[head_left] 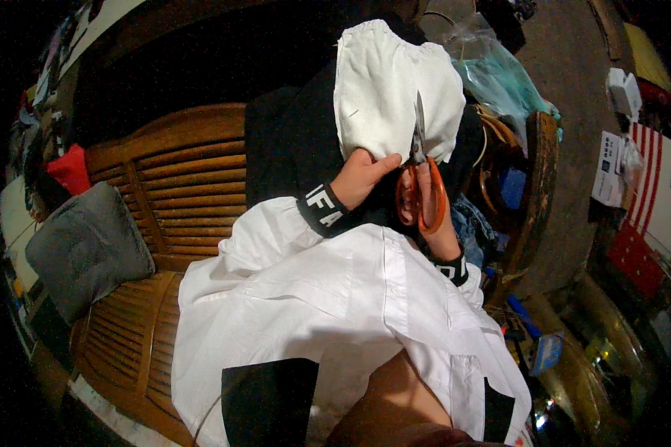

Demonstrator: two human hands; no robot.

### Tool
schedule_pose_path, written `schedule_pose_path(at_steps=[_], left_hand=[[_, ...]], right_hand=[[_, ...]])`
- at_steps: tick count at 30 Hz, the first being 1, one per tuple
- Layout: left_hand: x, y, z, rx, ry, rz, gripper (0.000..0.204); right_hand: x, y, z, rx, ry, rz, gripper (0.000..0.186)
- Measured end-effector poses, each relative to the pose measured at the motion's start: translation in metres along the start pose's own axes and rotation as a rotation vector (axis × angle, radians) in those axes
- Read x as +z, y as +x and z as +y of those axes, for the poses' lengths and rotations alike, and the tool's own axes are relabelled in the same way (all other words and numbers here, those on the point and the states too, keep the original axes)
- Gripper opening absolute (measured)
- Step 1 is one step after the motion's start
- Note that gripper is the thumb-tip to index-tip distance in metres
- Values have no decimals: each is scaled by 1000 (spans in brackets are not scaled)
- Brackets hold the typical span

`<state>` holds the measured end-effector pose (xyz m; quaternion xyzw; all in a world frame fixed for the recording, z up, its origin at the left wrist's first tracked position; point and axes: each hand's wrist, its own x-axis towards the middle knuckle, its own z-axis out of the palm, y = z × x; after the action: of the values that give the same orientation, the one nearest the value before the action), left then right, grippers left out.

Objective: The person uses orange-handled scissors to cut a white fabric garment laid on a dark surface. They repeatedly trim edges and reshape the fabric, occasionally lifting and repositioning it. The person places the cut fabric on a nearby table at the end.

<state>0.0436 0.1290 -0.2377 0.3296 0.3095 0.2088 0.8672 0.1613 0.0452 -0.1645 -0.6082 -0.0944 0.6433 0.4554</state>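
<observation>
A white piece of cloth (395, 82) with a gathered far edge lies spread over dark fabric (291, 141) in front of me. My left hand (361, 179) pinches the cloth's near edge, thumb pointing right. In my right hand (436, 216) is a pair of scissors (429, 197) with orange-red handles, the fingers through the loops. Its metal blades point away from me over the cloth, close to my left thumb. How far the blades are parted is hard to make out. A short dark mark shows on the cloth's left part.
To the left stands a slatted wooden bench (186, 179) with a grey cushion (89, 242) and a red cloth (69, 170). On the right are a clear and teal plastic bag (499, 74), a wooden armrest (535, 171), bunched blue denim (473, 227) and a white box (608, 167).
</observation>
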Motion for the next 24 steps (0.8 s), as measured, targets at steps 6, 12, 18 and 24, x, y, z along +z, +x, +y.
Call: schedule_pose_path(at_steps=[6,12,18,24], left_hand=[[-6,-8,6,-26,281,-112,34],[-5,-10,18,-87,284,-206,35],[-11,-8,-1,33,361,-113,42],[-2,-4,9,53,264,190,50]], right_hand=[[-8,14,19,70,94,137,41],[-11,13,17,20,16,117,38],[-6,16,8,-11,7,135,44],[-12,20,7,-14,-41,60,39]])
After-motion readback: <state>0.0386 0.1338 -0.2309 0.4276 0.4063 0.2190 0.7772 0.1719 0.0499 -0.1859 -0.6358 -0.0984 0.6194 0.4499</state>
